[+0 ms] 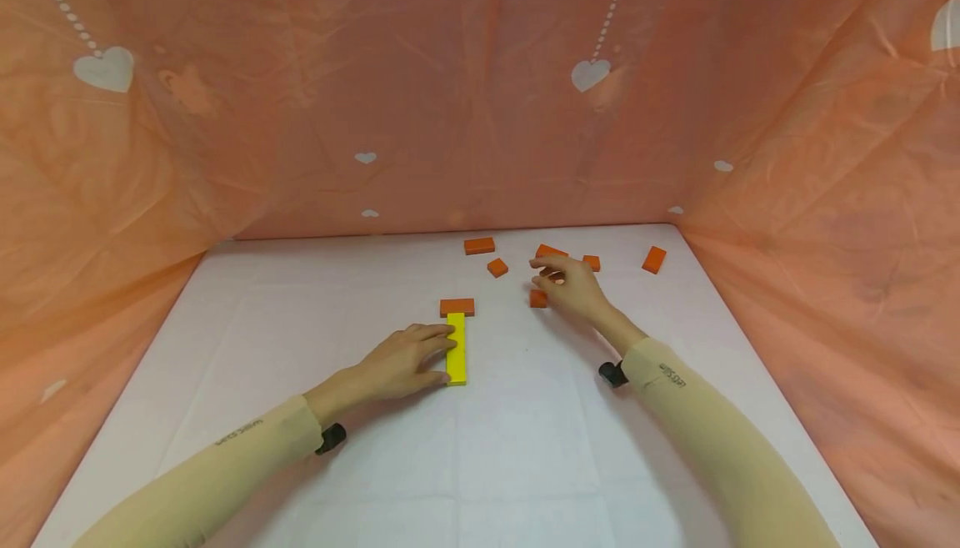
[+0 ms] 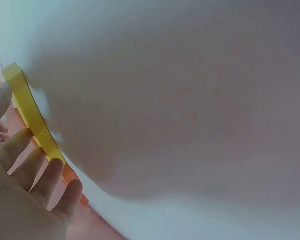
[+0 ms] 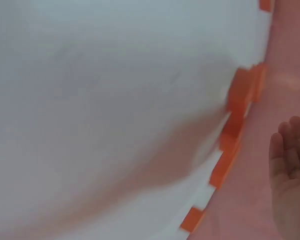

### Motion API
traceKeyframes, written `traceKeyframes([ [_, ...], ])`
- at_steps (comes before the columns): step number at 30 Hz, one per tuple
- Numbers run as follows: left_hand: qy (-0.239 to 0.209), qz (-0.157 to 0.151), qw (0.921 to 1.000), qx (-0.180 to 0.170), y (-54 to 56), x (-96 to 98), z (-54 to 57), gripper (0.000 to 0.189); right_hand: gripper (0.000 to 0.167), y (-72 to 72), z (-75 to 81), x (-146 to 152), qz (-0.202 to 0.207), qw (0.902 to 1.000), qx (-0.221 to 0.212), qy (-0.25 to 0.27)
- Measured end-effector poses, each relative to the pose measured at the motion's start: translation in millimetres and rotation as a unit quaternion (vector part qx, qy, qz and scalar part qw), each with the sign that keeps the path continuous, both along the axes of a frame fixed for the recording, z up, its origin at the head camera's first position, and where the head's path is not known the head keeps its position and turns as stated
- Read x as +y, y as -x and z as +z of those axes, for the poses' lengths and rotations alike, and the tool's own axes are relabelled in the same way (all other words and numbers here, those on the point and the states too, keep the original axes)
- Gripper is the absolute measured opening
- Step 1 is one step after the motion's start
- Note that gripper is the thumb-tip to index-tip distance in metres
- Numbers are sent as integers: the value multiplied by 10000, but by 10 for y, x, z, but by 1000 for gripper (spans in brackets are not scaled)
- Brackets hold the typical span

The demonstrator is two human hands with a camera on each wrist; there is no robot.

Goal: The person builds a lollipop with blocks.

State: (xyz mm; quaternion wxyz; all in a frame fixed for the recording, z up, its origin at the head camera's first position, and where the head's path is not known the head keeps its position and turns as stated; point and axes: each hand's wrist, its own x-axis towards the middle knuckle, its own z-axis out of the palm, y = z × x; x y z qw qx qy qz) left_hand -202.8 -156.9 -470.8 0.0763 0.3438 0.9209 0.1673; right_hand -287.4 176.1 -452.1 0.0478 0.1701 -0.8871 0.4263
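A long yellow block [image 1: 456, 364] lies on the white table, its far end against an orange block [image 1: 457, 307] set crosswise. My left hand [image 1: 405, 362] rests along the yellow block's left side, fingertips and thumb touching it with fingers fairly straight. In the left wrist view those fingers [image 2: 51, 175] lie spread beside the yellow bar. My right hand [image 1: 579, 288] hovers among loose orange blocks, thumb and fingers apart. A small orange block [image 1: 537, 299] sits just below its thumb. Behind its fingertips an orange block [image 1: 552, 250] shows, partly covered. The right wrist view shows the palm [image 3: 292, 165] with extended fingers.
Other orange blocks lie toward the back: a rectangular block [image 1: 478, 246], a small block [image 1: 497, 268], another small block [image 1: 592, 263] and a block [image 1: 655, 260] at the far right. A pink curtain [image 1: 480, 114] with white hearts encloses the table's back and sides.
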Motion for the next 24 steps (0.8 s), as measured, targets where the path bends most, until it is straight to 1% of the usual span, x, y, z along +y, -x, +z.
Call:
traceKeyframes([
  [2,3,0,10000,-10,3,-1,-1,58,35,-7,-22,81,-9,9999,-16,-146],
  [6,-13,6,10000,-60,7,-1,6,58,35,-14,-81,190,138,9991,-47,-387],
  [10,-14,-12,10000,-62,6,-4,8,58,34,-26,-147,238,319,9970,-135,-695],
  [14,7,-26,10000,-56,9,-2,4,58,34,-33,-210,260,523,9943,-50,-930],
  [18,8,-27,10000,-69,14,-1,-5,58,33,-32,-241,263,639,9925,74,-1039],
  [24,9,-59,10000,1,15,-10,-12,58,29,-41,-232,246,701,9914,199,-1091],
])
